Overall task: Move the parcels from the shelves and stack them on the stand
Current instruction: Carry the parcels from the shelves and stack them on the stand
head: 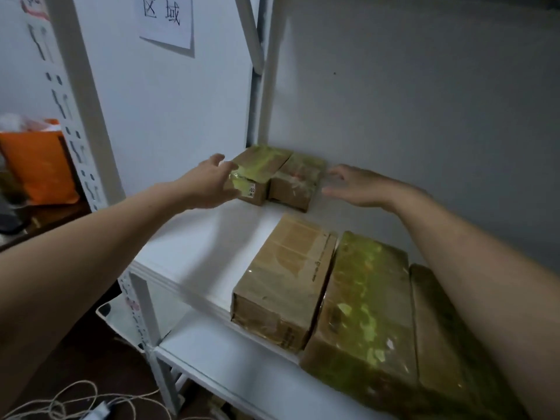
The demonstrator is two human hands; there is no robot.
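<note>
Nearest, three large brown cardboard parcels (363, 304) wrapped in glossy tape lie side by side at the front of the white metal shelf (194, 237). Both forearms reach over them. In the back corner, a small taped cardboard parcel (257, 174) touches its twin, a second small parcel (295, 184). The left hand (209, 183), fingers spread, touches the first. The right hand (354, 184), flat and spread, hovers just beside the second. If they are squeezed as a pair, the slick boxes could hinge apart at their seam and one could drop.

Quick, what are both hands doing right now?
Left hand: open, touching the left small parcel.
Right hand: open, holding nothing, beside the right small parcel.
</note>
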